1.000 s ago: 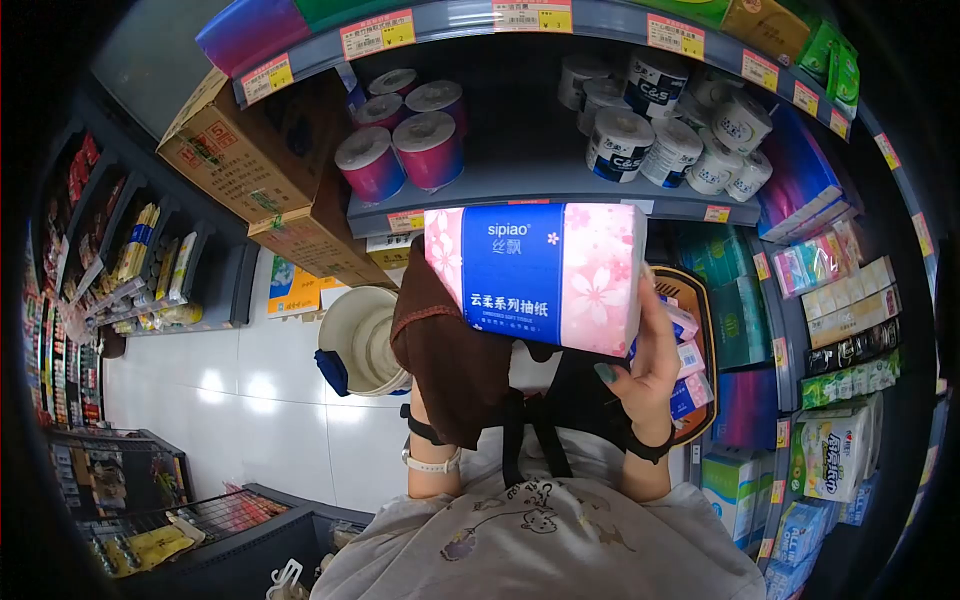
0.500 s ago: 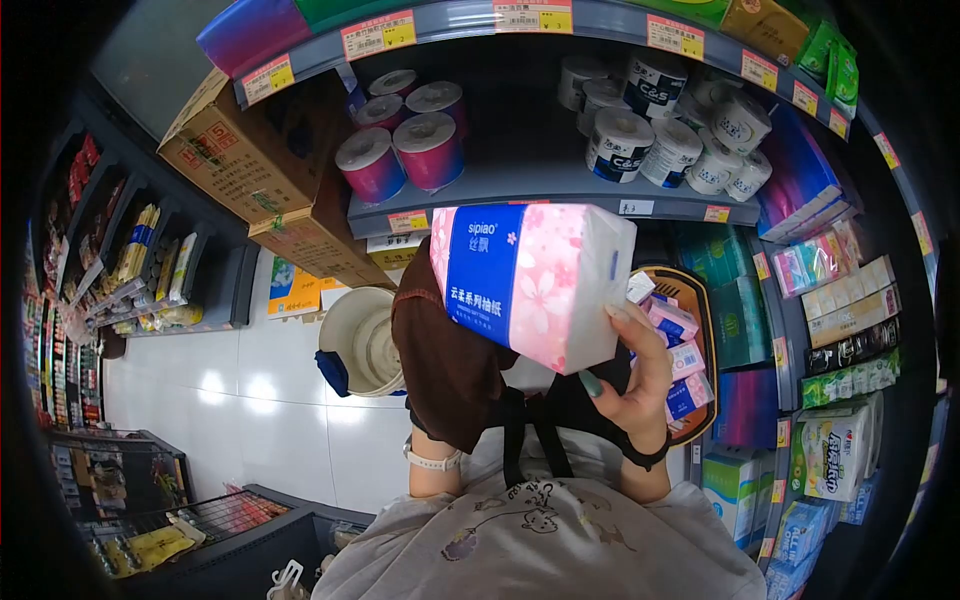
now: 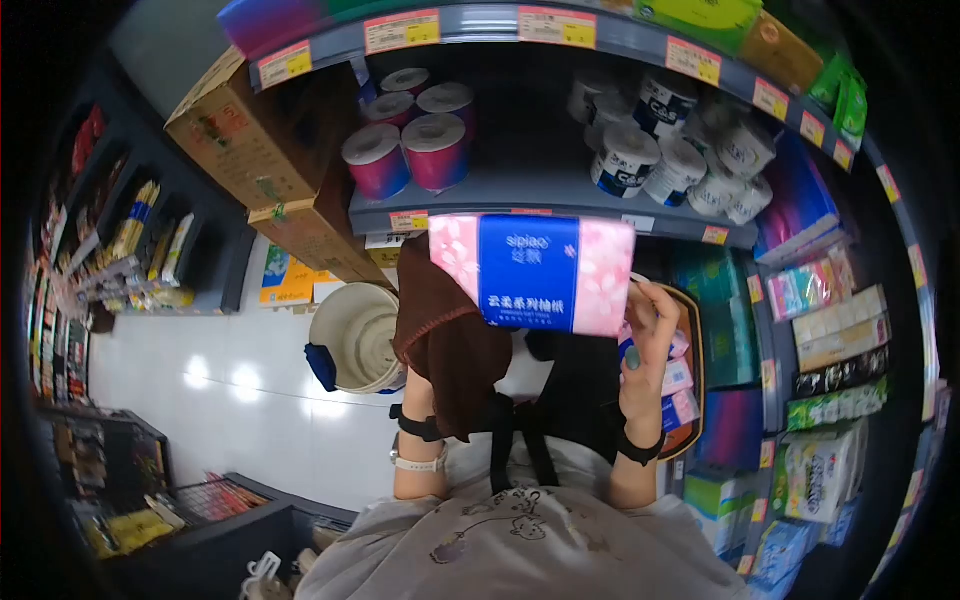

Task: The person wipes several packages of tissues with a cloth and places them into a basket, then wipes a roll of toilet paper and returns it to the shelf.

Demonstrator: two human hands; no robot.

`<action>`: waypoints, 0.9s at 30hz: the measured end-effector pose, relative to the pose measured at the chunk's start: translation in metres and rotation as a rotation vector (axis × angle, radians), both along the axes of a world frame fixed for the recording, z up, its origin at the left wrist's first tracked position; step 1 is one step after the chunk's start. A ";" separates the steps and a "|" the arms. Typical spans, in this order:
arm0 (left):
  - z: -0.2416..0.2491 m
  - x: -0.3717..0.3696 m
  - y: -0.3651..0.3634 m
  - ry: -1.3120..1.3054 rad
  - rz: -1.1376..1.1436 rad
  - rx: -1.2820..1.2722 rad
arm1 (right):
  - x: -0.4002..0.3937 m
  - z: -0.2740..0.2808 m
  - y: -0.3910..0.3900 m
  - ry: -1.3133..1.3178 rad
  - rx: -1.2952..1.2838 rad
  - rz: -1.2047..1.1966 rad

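A pink-and-blue tissue pack (image 3: pixel 528 272) is held up before the shelf, its printed broad face toward me. My right hand (image 3: pixel 648 350) is at its lower right corner, fingertips on the right edge and thumb just below. A brown cloth (image 3: pixel 450 345) drapes over my left hand, hiding its fingers, and meets the pack's left side. Below the pack, a basket (image 3: pixel 690 440) with a dark rim holds several similar small tissue packs (image 3: pixel 678 376), partly hidden by my right hand.
Pink toilet rolls (image 3: pixel 435 150) and white-and-black rolls (image 3: pixel 625 160) stand on the shelf (image 3: pixel 510 190) ahead. Cardboard boxes (image 3: pixel 240 140) are stacked at left. A white bucket (image 3: pixel 355 335) with a blue cloth (image 3: pixel 320 367) on its rim stands on the floor. Packaged goods (image 3: pixel 815 465) line the right side.
The tissue pack has turned so its printed face is squarer to me and its white end is out of sight. My right hand has shifted slightly down along it.
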State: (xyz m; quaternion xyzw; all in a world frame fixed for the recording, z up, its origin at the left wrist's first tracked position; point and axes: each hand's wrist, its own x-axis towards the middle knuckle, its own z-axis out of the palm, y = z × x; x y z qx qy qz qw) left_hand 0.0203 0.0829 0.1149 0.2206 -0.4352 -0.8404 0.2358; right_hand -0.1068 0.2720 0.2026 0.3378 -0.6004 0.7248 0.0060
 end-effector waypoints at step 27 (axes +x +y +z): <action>-0.023 -0.041 -0.063 -0.309 0.016 -0.561 | -0.279 0.006 -0.179 0.408 0.681 -0.306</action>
